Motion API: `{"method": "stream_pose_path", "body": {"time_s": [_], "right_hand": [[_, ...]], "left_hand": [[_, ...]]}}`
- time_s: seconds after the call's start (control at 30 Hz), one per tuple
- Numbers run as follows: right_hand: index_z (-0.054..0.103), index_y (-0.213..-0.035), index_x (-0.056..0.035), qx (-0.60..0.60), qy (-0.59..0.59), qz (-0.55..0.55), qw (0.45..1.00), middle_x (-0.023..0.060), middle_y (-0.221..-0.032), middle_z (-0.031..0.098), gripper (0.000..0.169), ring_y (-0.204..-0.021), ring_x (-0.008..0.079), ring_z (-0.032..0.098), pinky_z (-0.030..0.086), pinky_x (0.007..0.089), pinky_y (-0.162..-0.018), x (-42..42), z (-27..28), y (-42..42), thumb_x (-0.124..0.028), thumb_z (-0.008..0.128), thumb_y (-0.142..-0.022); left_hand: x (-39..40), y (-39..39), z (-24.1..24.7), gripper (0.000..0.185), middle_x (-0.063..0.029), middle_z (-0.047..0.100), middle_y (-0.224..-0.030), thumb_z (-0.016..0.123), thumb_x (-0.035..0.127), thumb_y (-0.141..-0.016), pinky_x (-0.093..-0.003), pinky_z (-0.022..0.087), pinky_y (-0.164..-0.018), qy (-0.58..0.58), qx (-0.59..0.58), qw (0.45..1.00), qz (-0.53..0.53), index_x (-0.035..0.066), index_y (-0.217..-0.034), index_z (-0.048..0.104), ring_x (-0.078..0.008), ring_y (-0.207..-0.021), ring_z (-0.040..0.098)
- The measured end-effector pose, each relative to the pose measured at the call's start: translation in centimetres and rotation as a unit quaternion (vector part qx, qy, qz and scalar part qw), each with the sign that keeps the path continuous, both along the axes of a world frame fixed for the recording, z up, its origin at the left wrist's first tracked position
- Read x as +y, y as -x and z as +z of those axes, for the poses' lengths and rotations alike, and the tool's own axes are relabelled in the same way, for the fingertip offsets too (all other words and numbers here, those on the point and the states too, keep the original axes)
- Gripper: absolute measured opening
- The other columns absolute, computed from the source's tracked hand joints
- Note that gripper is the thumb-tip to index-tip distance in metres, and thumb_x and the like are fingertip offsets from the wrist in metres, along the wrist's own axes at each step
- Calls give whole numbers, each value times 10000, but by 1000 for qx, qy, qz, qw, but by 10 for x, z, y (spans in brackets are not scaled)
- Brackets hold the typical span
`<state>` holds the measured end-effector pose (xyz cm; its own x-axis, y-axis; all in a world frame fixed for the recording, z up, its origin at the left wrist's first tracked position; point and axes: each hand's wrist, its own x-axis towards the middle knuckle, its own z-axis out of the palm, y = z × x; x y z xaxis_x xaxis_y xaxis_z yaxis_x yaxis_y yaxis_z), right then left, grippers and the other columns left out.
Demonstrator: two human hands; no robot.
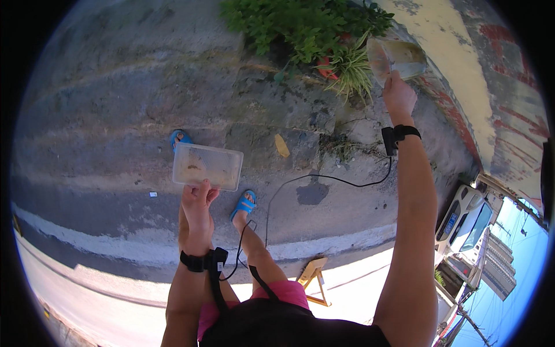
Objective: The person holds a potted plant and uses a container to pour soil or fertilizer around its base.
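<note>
My left hand grips the near edge of a translucent rectangular plastic container, thumb over its rim. Some brown residue lies on the container's bottom. Stretched out to the far right, my right hand holds a second clear plastic container by its rim. This one is tilted on its side, and its inside looks stained. Right beside it, a spider plant with striped leaves grows next to a red pot, which the foliage partly covers.
A leafy green bush grows behind the spider plant. A painted wall runs along the right. A black cable hangs from my right wrist strap. On the stepped concrete lies a yellowish flat scrap. A white car stands at right.
</note>
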<state>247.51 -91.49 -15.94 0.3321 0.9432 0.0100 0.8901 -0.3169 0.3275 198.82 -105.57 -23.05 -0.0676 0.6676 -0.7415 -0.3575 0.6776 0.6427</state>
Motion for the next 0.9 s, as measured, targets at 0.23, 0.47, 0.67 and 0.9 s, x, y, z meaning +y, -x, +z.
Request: {"method": "stream_pose_path", "body": {"time_s": [0.23, 0.47, 0.67, 0.9], "right_hand": [[501, -862, -59, 74, -72, -55, 993, 186, -666, 606, 189, -619, 366, 601, 476, 463, -549, -11, -12, -20, -245, 481, -880], [530, -828, -13, 589, -275, -335, 682, 120, -734, 651, 136, -583, 165, 634, 510, 260, -491, -72, -41, 25, -139, 572, -855], [540, -796, -73, 674, -65, -376, 632, 49, -759, 630, 143, -634, 156, 657, 521, 243, -511, -165, -70, 126, -185, 590, -870], [529, -775, -73, 741, 17, -346, 575, 26, -731, 611, 161, -662, 134, 652, 509, 233, -529, -173, -91, 244, -187, 598, -867]], "left_hand": [[-2, 3, 5, 222, -61, 587, -930, 592, 142, -878, -234, 509, -722, 4, -6, 1000, 8, 27, -1057, 527, -111, -809, 592], [5, -1, 14, 123, -29, 598, -844, 585, 137, -874, -225, 480, -686, -15, 12, 1000, 23, 60, -949, 524, -93, -738, 575], [1, -6, 11, 92, -7, 550, -781, 589, 87, -865, -213, 414, -655, -112, 18, 994, -1, 66, -856, 500, -73, -720, 513], [-2, -8, 8, 93, -40, 581, -814, 587, 81, -868, -215, 435, -685, -124, 21, 992, -24, 18, -868, 519, -88, -762, 549]]}}
